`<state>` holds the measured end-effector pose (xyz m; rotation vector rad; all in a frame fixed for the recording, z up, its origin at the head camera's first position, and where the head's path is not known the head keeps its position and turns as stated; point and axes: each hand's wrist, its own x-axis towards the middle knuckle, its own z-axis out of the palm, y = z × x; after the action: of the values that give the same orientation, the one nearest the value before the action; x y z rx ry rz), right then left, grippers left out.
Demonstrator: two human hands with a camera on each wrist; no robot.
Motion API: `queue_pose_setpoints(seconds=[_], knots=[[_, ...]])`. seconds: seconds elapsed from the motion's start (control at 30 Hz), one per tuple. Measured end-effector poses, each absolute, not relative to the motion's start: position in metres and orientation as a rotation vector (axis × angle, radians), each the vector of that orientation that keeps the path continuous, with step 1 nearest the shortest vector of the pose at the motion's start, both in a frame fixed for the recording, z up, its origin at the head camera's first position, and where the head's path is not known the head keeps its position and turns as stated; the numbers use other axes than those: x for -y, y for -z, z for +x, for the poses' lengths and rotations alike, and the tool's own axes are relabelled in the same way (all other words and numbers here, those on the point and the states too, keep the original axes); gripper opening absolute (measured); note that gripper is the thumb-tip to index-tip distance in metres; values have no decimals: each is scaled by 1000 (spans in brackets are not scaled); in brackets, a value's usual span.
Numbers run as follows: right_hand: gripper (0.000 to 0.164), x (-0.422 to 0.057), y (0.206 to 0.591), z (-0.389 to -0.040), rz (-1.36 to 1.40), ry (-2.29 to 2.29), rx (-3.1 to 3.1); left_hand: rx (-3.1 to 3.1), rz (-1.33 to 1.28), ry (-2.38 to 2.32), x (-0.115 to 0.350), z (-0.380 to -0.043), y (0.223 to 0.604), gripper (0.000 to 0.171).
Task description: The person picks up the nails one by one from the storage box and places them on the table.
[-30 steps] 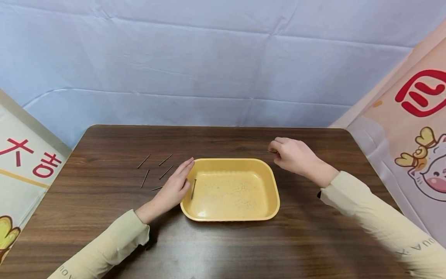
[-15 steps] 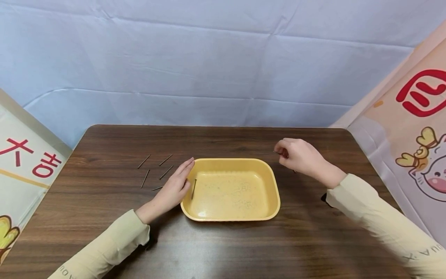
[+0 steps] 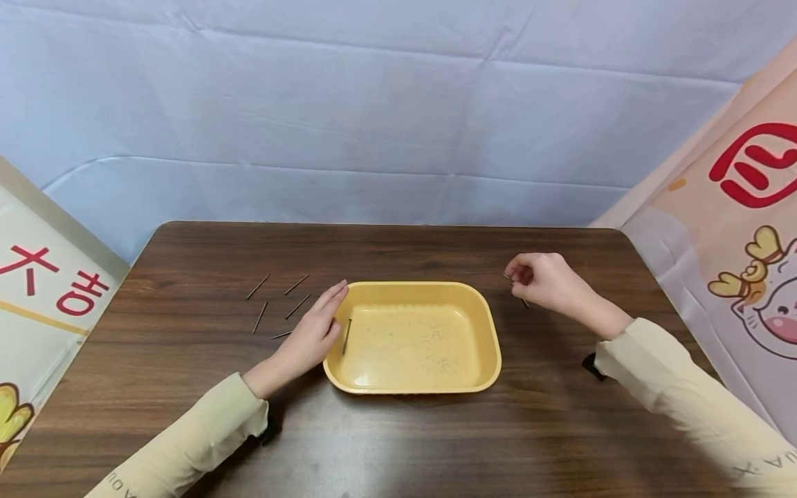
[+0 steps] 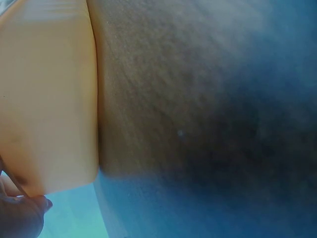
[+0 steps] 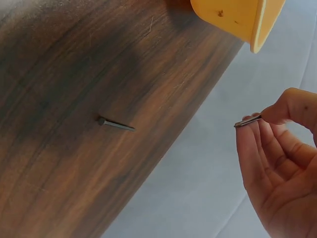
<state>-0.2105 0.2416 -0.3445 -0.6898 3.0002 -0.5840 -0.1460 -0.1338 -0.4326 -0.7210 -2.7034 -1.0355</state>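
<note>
My right hand (image 3: pixel 554 285), raised over the table right of the yellow tray (image 3: pixel 411 389), pinches a nail (image 5: pixel 247 121) between thumb and fingertips. Below that hand another nail (image 5: pixel 117 124) lies on the table, partly covered by the hand in the head view. My left hand (image 3: pixel 308 340) rests along the left rim of the tray, its fingers straight toward the back corner and its thumb over the edge. Inside the tray, near its left wall, lies one nail (image 3: pixel 346 337).
Several loose nails (image 3: pixel 259 318) lie spread on the brown wooden table (image 3: pixel 423 449) left of the tray, one partly hidden by my left hand. A pale cloth (image 3: pixel 373 138) hangs behind the table. Printed banners (image 3: pixel 747 263) stand at both sides.
My right hand has moved to the right with the nail, away from the tray. The nail on the table beneath it has come into view. My left hand and the tray stay put.
</note>
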Motion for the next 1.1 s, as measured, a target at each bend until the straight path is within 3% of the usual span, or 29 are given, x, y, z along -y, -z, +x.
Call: queue_pose_setpoints(seconds=[1.1], knots=[[23, -275, 364, -204, -224, 873, -2874, 2716, -713, 1039, 133, -146, 432, 51]])
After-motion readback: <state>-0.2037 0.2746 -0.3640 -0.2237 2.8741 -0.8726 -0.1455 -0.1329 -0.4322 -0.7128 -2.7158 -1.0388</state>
